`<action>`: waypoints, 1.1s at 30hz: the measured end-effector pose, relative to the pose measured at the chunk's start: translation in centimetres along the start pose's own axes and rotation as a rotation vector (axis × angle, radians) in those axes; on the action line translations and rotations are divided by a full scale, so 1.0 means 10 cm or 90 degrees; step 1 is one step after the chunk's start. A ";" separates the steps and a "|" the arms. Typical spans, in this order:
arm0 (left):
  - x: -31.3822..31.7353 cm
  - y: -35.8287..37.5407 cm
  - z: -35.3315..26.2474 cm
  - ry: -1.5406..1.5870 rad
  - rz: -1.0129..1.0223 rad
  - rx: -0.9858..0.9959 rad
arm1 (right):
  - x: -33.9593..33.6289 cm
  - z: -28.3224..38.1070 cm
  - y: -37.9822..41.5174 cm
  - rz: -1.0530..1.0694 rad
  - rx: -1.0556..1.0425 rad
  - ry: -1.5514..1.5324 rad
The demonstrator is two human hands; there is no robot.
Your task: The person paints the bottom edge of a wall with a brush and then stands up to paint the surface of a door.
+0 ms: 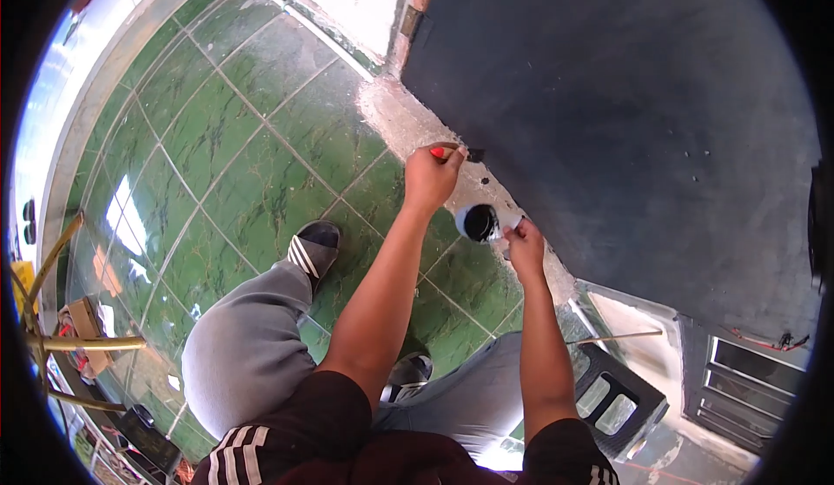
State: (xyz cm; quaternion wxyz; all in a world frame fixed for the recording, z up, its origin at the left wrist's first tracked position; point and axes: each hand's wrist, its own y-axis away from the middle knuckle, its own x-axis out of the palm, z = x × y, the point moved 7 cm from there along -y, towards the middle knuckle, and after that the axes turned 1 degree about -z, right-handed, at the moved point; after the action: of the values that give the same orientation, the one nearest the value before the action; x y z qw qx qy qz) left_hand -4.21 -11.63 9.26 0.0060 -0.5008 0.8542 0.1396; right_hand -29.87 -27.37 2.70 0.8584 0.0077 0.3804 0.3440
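My left hand (432, 175) is closed round the red handle of a paintbrush (475, 155). Its black bristles are at the lower edge of a large dark grey panel (608, 120), right over a rough concrete sill (404, 125). In my right hand (526, 249) is a light-coloured cup (462, 222) of black paint (480, 223), gripped at its side and held over the sill. Between the brush and the cup, a small black spot (485, 181) marks the concrete.
Green tiles (278, 151) cover the floor, where my sandalled foot (314, 246) rests. A black plastic crate (615, 398) stands to my right near a louvred window (751, 381). Wooden poles (91, 343) and a cardboard box (87, 333) are at far left.
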 end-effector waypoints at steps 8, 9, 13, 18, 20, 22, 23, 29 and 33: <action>0.13 0.15 -0.57 0.011 0.066 0.149 | -0.27 0.35 0.16 -0.256 0.015 -0.246; 0.15 0.19 -0.62 -0.017 0.076 0.154 | -0.28 0.35 0.14 -0.261 0.017 -0.260; 0.29 0.24 -0.57 -0.090 0.086 0.185 | -0.29 0.42 0.09 -0.291 0.029 -0.272; 0.45 0.29 -0.37 -0.166 0.090 0.201 | -0.26 0.46 0.09 -0.289 0.080 -0.325; 0.54 0.30 -0.23 -0.162 0.047 0.188 | -0.23 0.49 0.08 -0.290 0.078 -0.343; 0.56 0.33 -0.15 -0.128 -0.019 0.144 | -0.19 0.51 0.10 -0.292 0.064 -0.347; 0.59 0.34 -0.06 -0.097 -0.019 0.092 | -0.17 0.50 0.11 -0.293 0.066 -0.351; 0.53 0.47 0.01 0.117 -0.107 -0.095 | -0.18 0.39 0.14 -0.308 0.090 -0.358; 0.53 0.47 -0.17 0.376 -0.140 -0.085 | -0.16 0.24 0.16 -0.302 0.076 -0.383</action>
State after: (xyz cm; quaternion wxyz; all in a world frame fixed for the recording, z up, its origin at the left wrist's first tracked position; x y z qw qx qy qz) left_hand -10.65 -14.37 11.16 -0.2601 -0.6084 0.7486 0.0426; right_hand -29.97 -26.54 5.82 0.9854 0.0703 0.1219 0.0956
